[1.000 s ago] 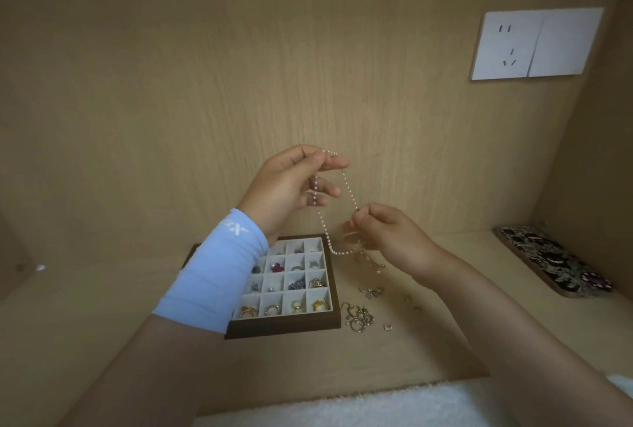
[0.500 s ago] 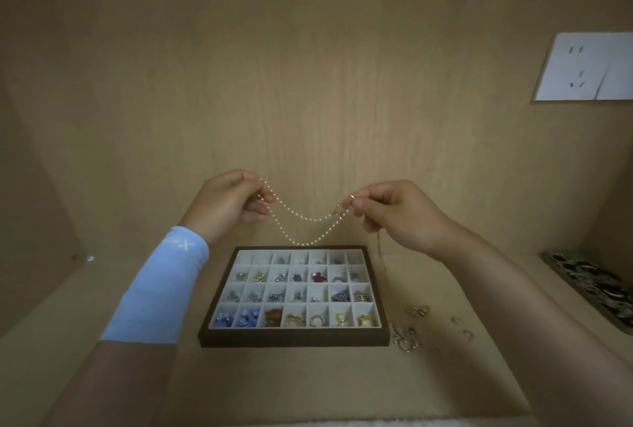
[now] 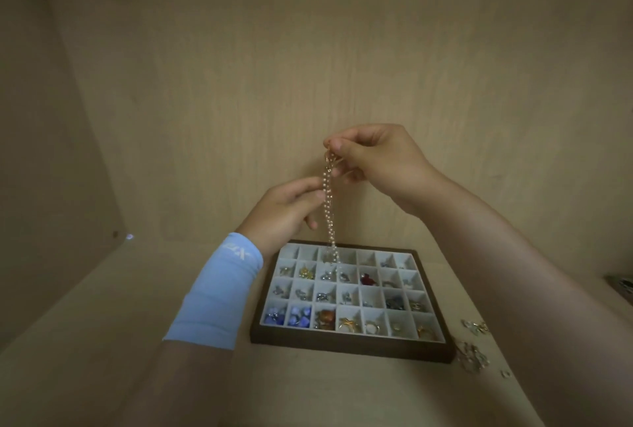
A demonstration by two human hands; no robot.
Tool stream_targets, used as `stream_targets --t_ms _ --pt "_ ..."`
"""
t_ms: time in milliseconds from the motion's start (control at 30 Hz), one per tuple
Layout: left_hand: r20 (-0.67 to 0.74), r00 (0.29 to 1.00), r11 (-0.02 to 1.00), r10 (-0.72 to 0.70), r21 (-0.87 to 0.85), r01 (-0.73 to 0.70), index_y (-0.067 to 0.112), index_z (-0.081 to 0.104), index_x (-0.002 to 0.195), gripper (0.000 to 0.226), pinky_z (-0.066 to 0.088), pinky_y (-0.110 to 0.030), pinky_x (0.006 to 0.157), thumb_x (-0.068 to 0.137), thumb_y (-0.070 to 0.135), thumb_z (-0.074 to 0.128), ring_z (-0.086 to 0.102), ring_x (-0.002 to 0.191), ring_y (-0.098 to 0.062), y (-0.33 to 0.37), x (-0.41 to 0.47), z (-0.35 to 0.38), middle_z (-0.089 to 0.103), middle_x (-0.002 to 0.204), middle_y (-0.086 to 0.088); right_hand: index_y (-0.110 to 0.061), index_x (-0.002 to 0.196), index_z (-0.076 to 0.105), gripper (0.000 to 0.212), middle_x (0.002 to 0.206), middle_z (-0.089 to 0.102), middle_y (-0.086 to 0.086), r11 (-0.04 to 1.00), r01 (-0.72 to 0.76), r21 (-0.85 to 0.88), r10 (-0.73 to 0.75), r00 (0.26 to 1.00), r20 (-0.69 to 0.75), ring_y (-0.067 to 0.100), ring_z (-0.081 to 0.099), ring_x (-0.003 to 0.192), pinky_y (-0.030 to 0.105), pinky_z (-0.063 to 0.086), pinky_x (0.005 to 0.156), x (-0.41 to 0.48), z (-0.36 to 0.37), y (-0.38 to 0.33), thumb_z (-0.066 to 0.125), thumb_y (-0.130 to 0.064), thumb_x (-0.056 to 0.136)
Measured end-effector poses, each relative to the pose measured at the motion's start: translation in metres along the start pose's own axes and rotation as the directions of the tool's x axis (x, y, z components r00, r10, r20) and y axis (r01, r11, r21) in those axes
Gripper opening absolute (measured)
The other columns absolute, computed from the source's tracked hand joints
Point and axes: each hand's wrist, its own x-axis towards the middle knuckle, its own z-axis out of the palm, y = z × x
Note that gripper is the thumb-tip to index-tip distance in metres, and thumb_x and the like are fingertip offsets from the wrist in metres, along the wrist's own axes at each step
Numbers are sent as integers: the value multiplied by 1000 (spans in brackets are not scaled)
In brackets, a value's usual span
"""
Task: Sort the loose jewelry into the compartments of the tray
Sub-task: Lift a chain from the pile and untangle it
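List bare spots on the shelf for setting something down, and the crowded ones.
Bare: shelf floor left of the tray, beyond the blue sleeve; also the strip in front of the tray's near wall. Crowded: right of the tray, where loose jewelry lies; above the tray the left hand and right hand hold the bead chain.

Single head-worn wide-angle view, forward and down, near the tray (image 3: 349, 347).
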Motion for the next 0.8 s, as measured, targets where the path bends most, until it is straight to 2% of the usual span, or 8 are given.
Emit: stream_targets --t_ms 67,133,200,300,400,467,633,800 --pt "-1 999 999 -32 -24 32 22 70 110 18 42 -17 57 96 17 58 55 63 -12 -9 -1 -3 70 83 10 -1 97 72 9 79 68 11 999 -15 34 15 1000 14 12 66 58 22 54 52 4 9 2 64 -6 96" --pt "12 998 997 -67 -36 68 12 69 113 20 42 -12 57 96 16 59 54 64 -11 -15 -3 -5 75 98 5 -1 98 72 9 79 68 9 999 -18 26 18 1000 8 12 66 58 23 55 53 6 14 4 65 -6 95" --pt "23 996 996 -88 -27 88 14 70 110 17 44 -11 58 95 16 61 55 64 -7 -22 -5 -8 76 100 4 0 100 72 10 82 69 9 1000 -27 14 27 1000 4 13 67 60 25 57 56 8 18 8 66 -6 94" --pt "6 993 992 -121 32 121 23 73 98 11 55 -23 75 93 18 64 60 71 -9 -36 -4 -9 77 95 6 1 101 72 11 85 70 10 999 -43 0 43 999 -13 13 68 61 28 59 60 11 23 14 67 -6 94" --pt "-27 988 985 -150 76 152 23 76 94 10 54 -39 95 89 28 70 69 85 -18 -51 -2 -8 77 95 -1 1 101 72 11 86 70 10 998 -53 -14 53 998 -33 14 69 62 30 61 64 14 28 19 67 -5 94" --pt "-36 987 982 -157 97 160 24 77 95 9 51 -38 100 87 27 72 70 95 -14 -58 0 -9 76 97 3 1 101 72 10 85 70 10 998 -55 -25 54 998 -38 15 68 62 31 61 65 15 30 22 67 -4 93" --pt "-87 985 985 -149 69 155 29 75 89 10 52 -39 98 85 20 74 69 90 -8 -69 7 -10 76 95 8 0 99 72 8 84 71 12 998 -39 -50 36 998 -57 17 70 63 32 63 66 17 31 29 67 -2 93" --pt "-134 977 979 -167 99 181 21 78 97 16 56 -41 92 82 24 77 72 84 -16 -80 14 -6 76 89 5 -1 99 73 9 84 72 14 997 -30 -68 25 997 -70 17 70 66 33 64 69 19 30 37 67 -2 92"
